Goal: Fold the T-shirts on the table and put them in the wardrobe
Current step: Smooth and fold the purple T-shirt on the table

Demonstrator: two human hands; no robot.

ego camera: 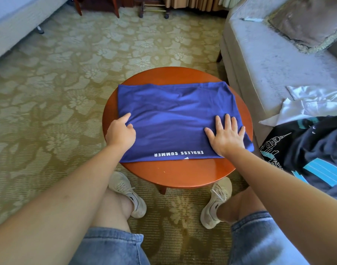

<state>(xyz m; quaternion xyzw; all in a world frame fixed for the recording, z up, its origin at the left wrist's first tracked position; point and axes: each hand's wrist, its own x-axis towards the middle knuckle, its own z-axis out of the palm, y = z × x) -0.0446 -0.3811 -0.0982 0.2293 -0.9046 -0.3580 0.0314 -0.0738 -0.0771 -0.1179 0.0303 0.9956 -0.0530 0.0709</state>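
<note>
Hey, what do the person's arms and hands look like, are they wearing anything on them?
No sleeves show: the left arm and right arm are bare to the picture's edge. The left hand and right hand have no gloves, and no rings, watch or bracelet are visible. Lower down are blue denim shorts and pale lace-up trainers.

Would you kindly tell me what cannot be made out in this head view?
- Left hand: its own back hides the curled fingers, so a grip on the blue T-shirt is unclear.
- Dark printed T-shirt: cut off by the right edge, partly behind the right forearm.
- White garment on the sofa: crumpled, its near edge covered; kind unclear.
- Wardrobe: outside the view.
</note>
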